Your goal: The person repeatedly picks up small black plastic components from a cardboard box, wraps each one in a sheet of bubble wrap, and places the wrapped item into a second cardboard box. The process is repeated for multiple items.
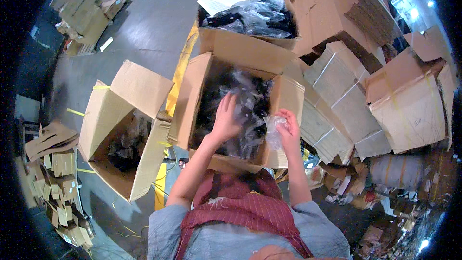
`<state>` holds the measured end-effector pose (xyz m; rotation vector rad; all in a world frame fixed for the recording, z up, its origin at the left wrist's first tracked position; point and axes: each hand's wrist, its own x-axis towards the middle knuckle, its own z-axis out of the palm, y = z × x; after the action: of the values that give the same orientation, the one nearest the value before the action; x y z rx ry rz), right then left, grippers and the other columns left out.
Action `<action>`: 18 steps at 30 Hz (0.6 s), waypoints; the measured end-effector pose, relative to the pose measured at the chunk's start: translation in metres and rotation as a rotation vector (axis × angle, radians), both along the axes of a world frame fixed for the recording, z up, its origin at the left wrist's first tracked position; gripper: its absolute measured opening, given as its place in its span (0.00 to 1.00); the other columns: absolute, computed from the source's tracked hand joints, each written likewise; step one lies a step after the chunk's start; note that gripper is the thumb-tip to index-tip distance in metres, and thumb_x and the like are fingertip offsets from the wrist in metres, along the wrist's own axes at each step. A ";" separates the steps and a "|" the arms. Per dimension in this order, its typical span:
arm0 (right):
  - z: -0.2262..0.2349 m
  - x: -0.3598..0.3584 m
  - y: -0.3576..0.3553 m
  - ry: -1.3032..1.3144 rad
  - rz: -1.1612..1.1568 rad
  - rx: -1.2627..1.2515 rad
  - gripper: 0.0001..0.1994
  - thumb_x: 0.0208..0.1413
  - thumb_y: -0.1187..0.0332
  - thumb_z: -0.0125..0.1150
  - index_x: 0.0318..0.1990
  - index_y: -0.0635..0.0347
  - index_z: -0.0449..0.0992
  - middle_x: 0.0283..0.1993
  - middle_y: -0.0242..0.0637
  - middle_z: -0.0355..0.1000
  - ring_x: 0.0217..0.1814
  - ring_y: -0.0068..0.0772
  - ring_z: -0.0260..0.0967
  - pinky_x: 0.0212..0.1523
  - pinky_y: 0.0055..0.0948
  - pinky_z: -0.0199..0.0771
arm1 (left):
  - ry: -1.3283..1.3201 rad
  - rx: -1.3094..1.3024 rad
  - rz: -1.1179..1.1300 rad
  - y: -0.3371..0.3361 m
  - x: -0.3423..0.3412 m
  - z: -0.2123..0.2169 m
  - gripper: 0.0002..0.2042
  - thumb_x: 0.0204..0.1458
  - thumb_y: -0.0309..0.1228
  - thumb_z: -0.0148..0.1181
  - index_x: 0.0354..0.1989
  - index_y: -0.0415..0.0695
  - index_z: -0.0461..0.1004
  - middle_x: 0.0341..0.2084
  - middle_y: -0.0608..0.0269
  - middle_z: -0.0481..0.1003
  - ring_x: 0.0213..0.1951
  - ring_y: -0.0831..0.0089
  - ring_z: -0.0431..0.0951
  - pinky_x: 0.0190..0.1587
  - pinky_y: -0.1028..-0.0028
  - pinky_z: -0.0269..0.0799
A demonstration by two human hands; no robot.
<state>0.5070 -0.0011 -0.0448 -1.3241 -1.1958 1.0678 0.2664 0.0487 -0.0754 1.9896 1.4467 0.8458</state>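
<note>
The left hand [225,118] lies flat and loose on the bags inside the box [192,101], while the right hand [288,127] should keep pinching the clear bag [273,130] gently at the box's right edge.

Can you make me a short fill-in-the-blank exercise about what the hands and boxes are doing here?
1. The left hand reaches into the open cardboard ____ in front of the person.
2. The right hand holds a crumpled clear ____ bag.
3. A second open box stands to the person's ____.
4. A yellow ____ runs along the grey floor.

Missing words: box; plastic; left; line
</note>
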 end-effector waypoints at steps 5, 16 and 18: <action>0.073 -0.080 -0.021 0.262 0.215 -0.004 0.29 0.50 0.84 0.49 0.64 0.63 0.61 0.62 0.44 0.66 0.56 0.31 0.69 0.60 0.29 0.67 | -0.844 -0.742 0.051 -0.048 -0.044 0.033 0.18 0.60 0.34 0.59 0.55 0.38 0.69 0.47 0.59 0.75 0.49 0.70 0.75 0.57 0.69 0.69; 0.081 -0.301 -0.054 -0.225 0.883 0.296 0.07 0.45 0.82 0.57 0.33 0.62 0.74 0.55 0.45 0.72 0.55 0.43 0.72 0.54 0.35 0.72 | -1.045 -0.673 0.169 -0.184 -0.250 0.078 0.13 0.51 0.33 0.66 0.42 0.41 0.75 0.26 0.67 0.77 0.29 0.80 0.76 0.31 0.77 0.70; 0.080 -0.347 -0.061 -0.110 1.002 0.201 0.06 0.40 0.80 0.56 0.27 0.61 0.74 0.50 0.44 0.75 0.57 0.46 0.71 0.56 0.39 0.70 | -0.796 -0.680 0.305 -0.207 -0.292 0.076 0.10 0.49 0.32 0.66 0.37 0.41 0.76 0.26 0.68 0.77 0.30 0.80 0.76 0.32 0.76 0.71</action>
<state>0.1599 -0.0619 0.0356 -0.5838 -2.0748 1.4984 -0.0259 -0.1578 0.0008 0.7978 1.2978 0.9466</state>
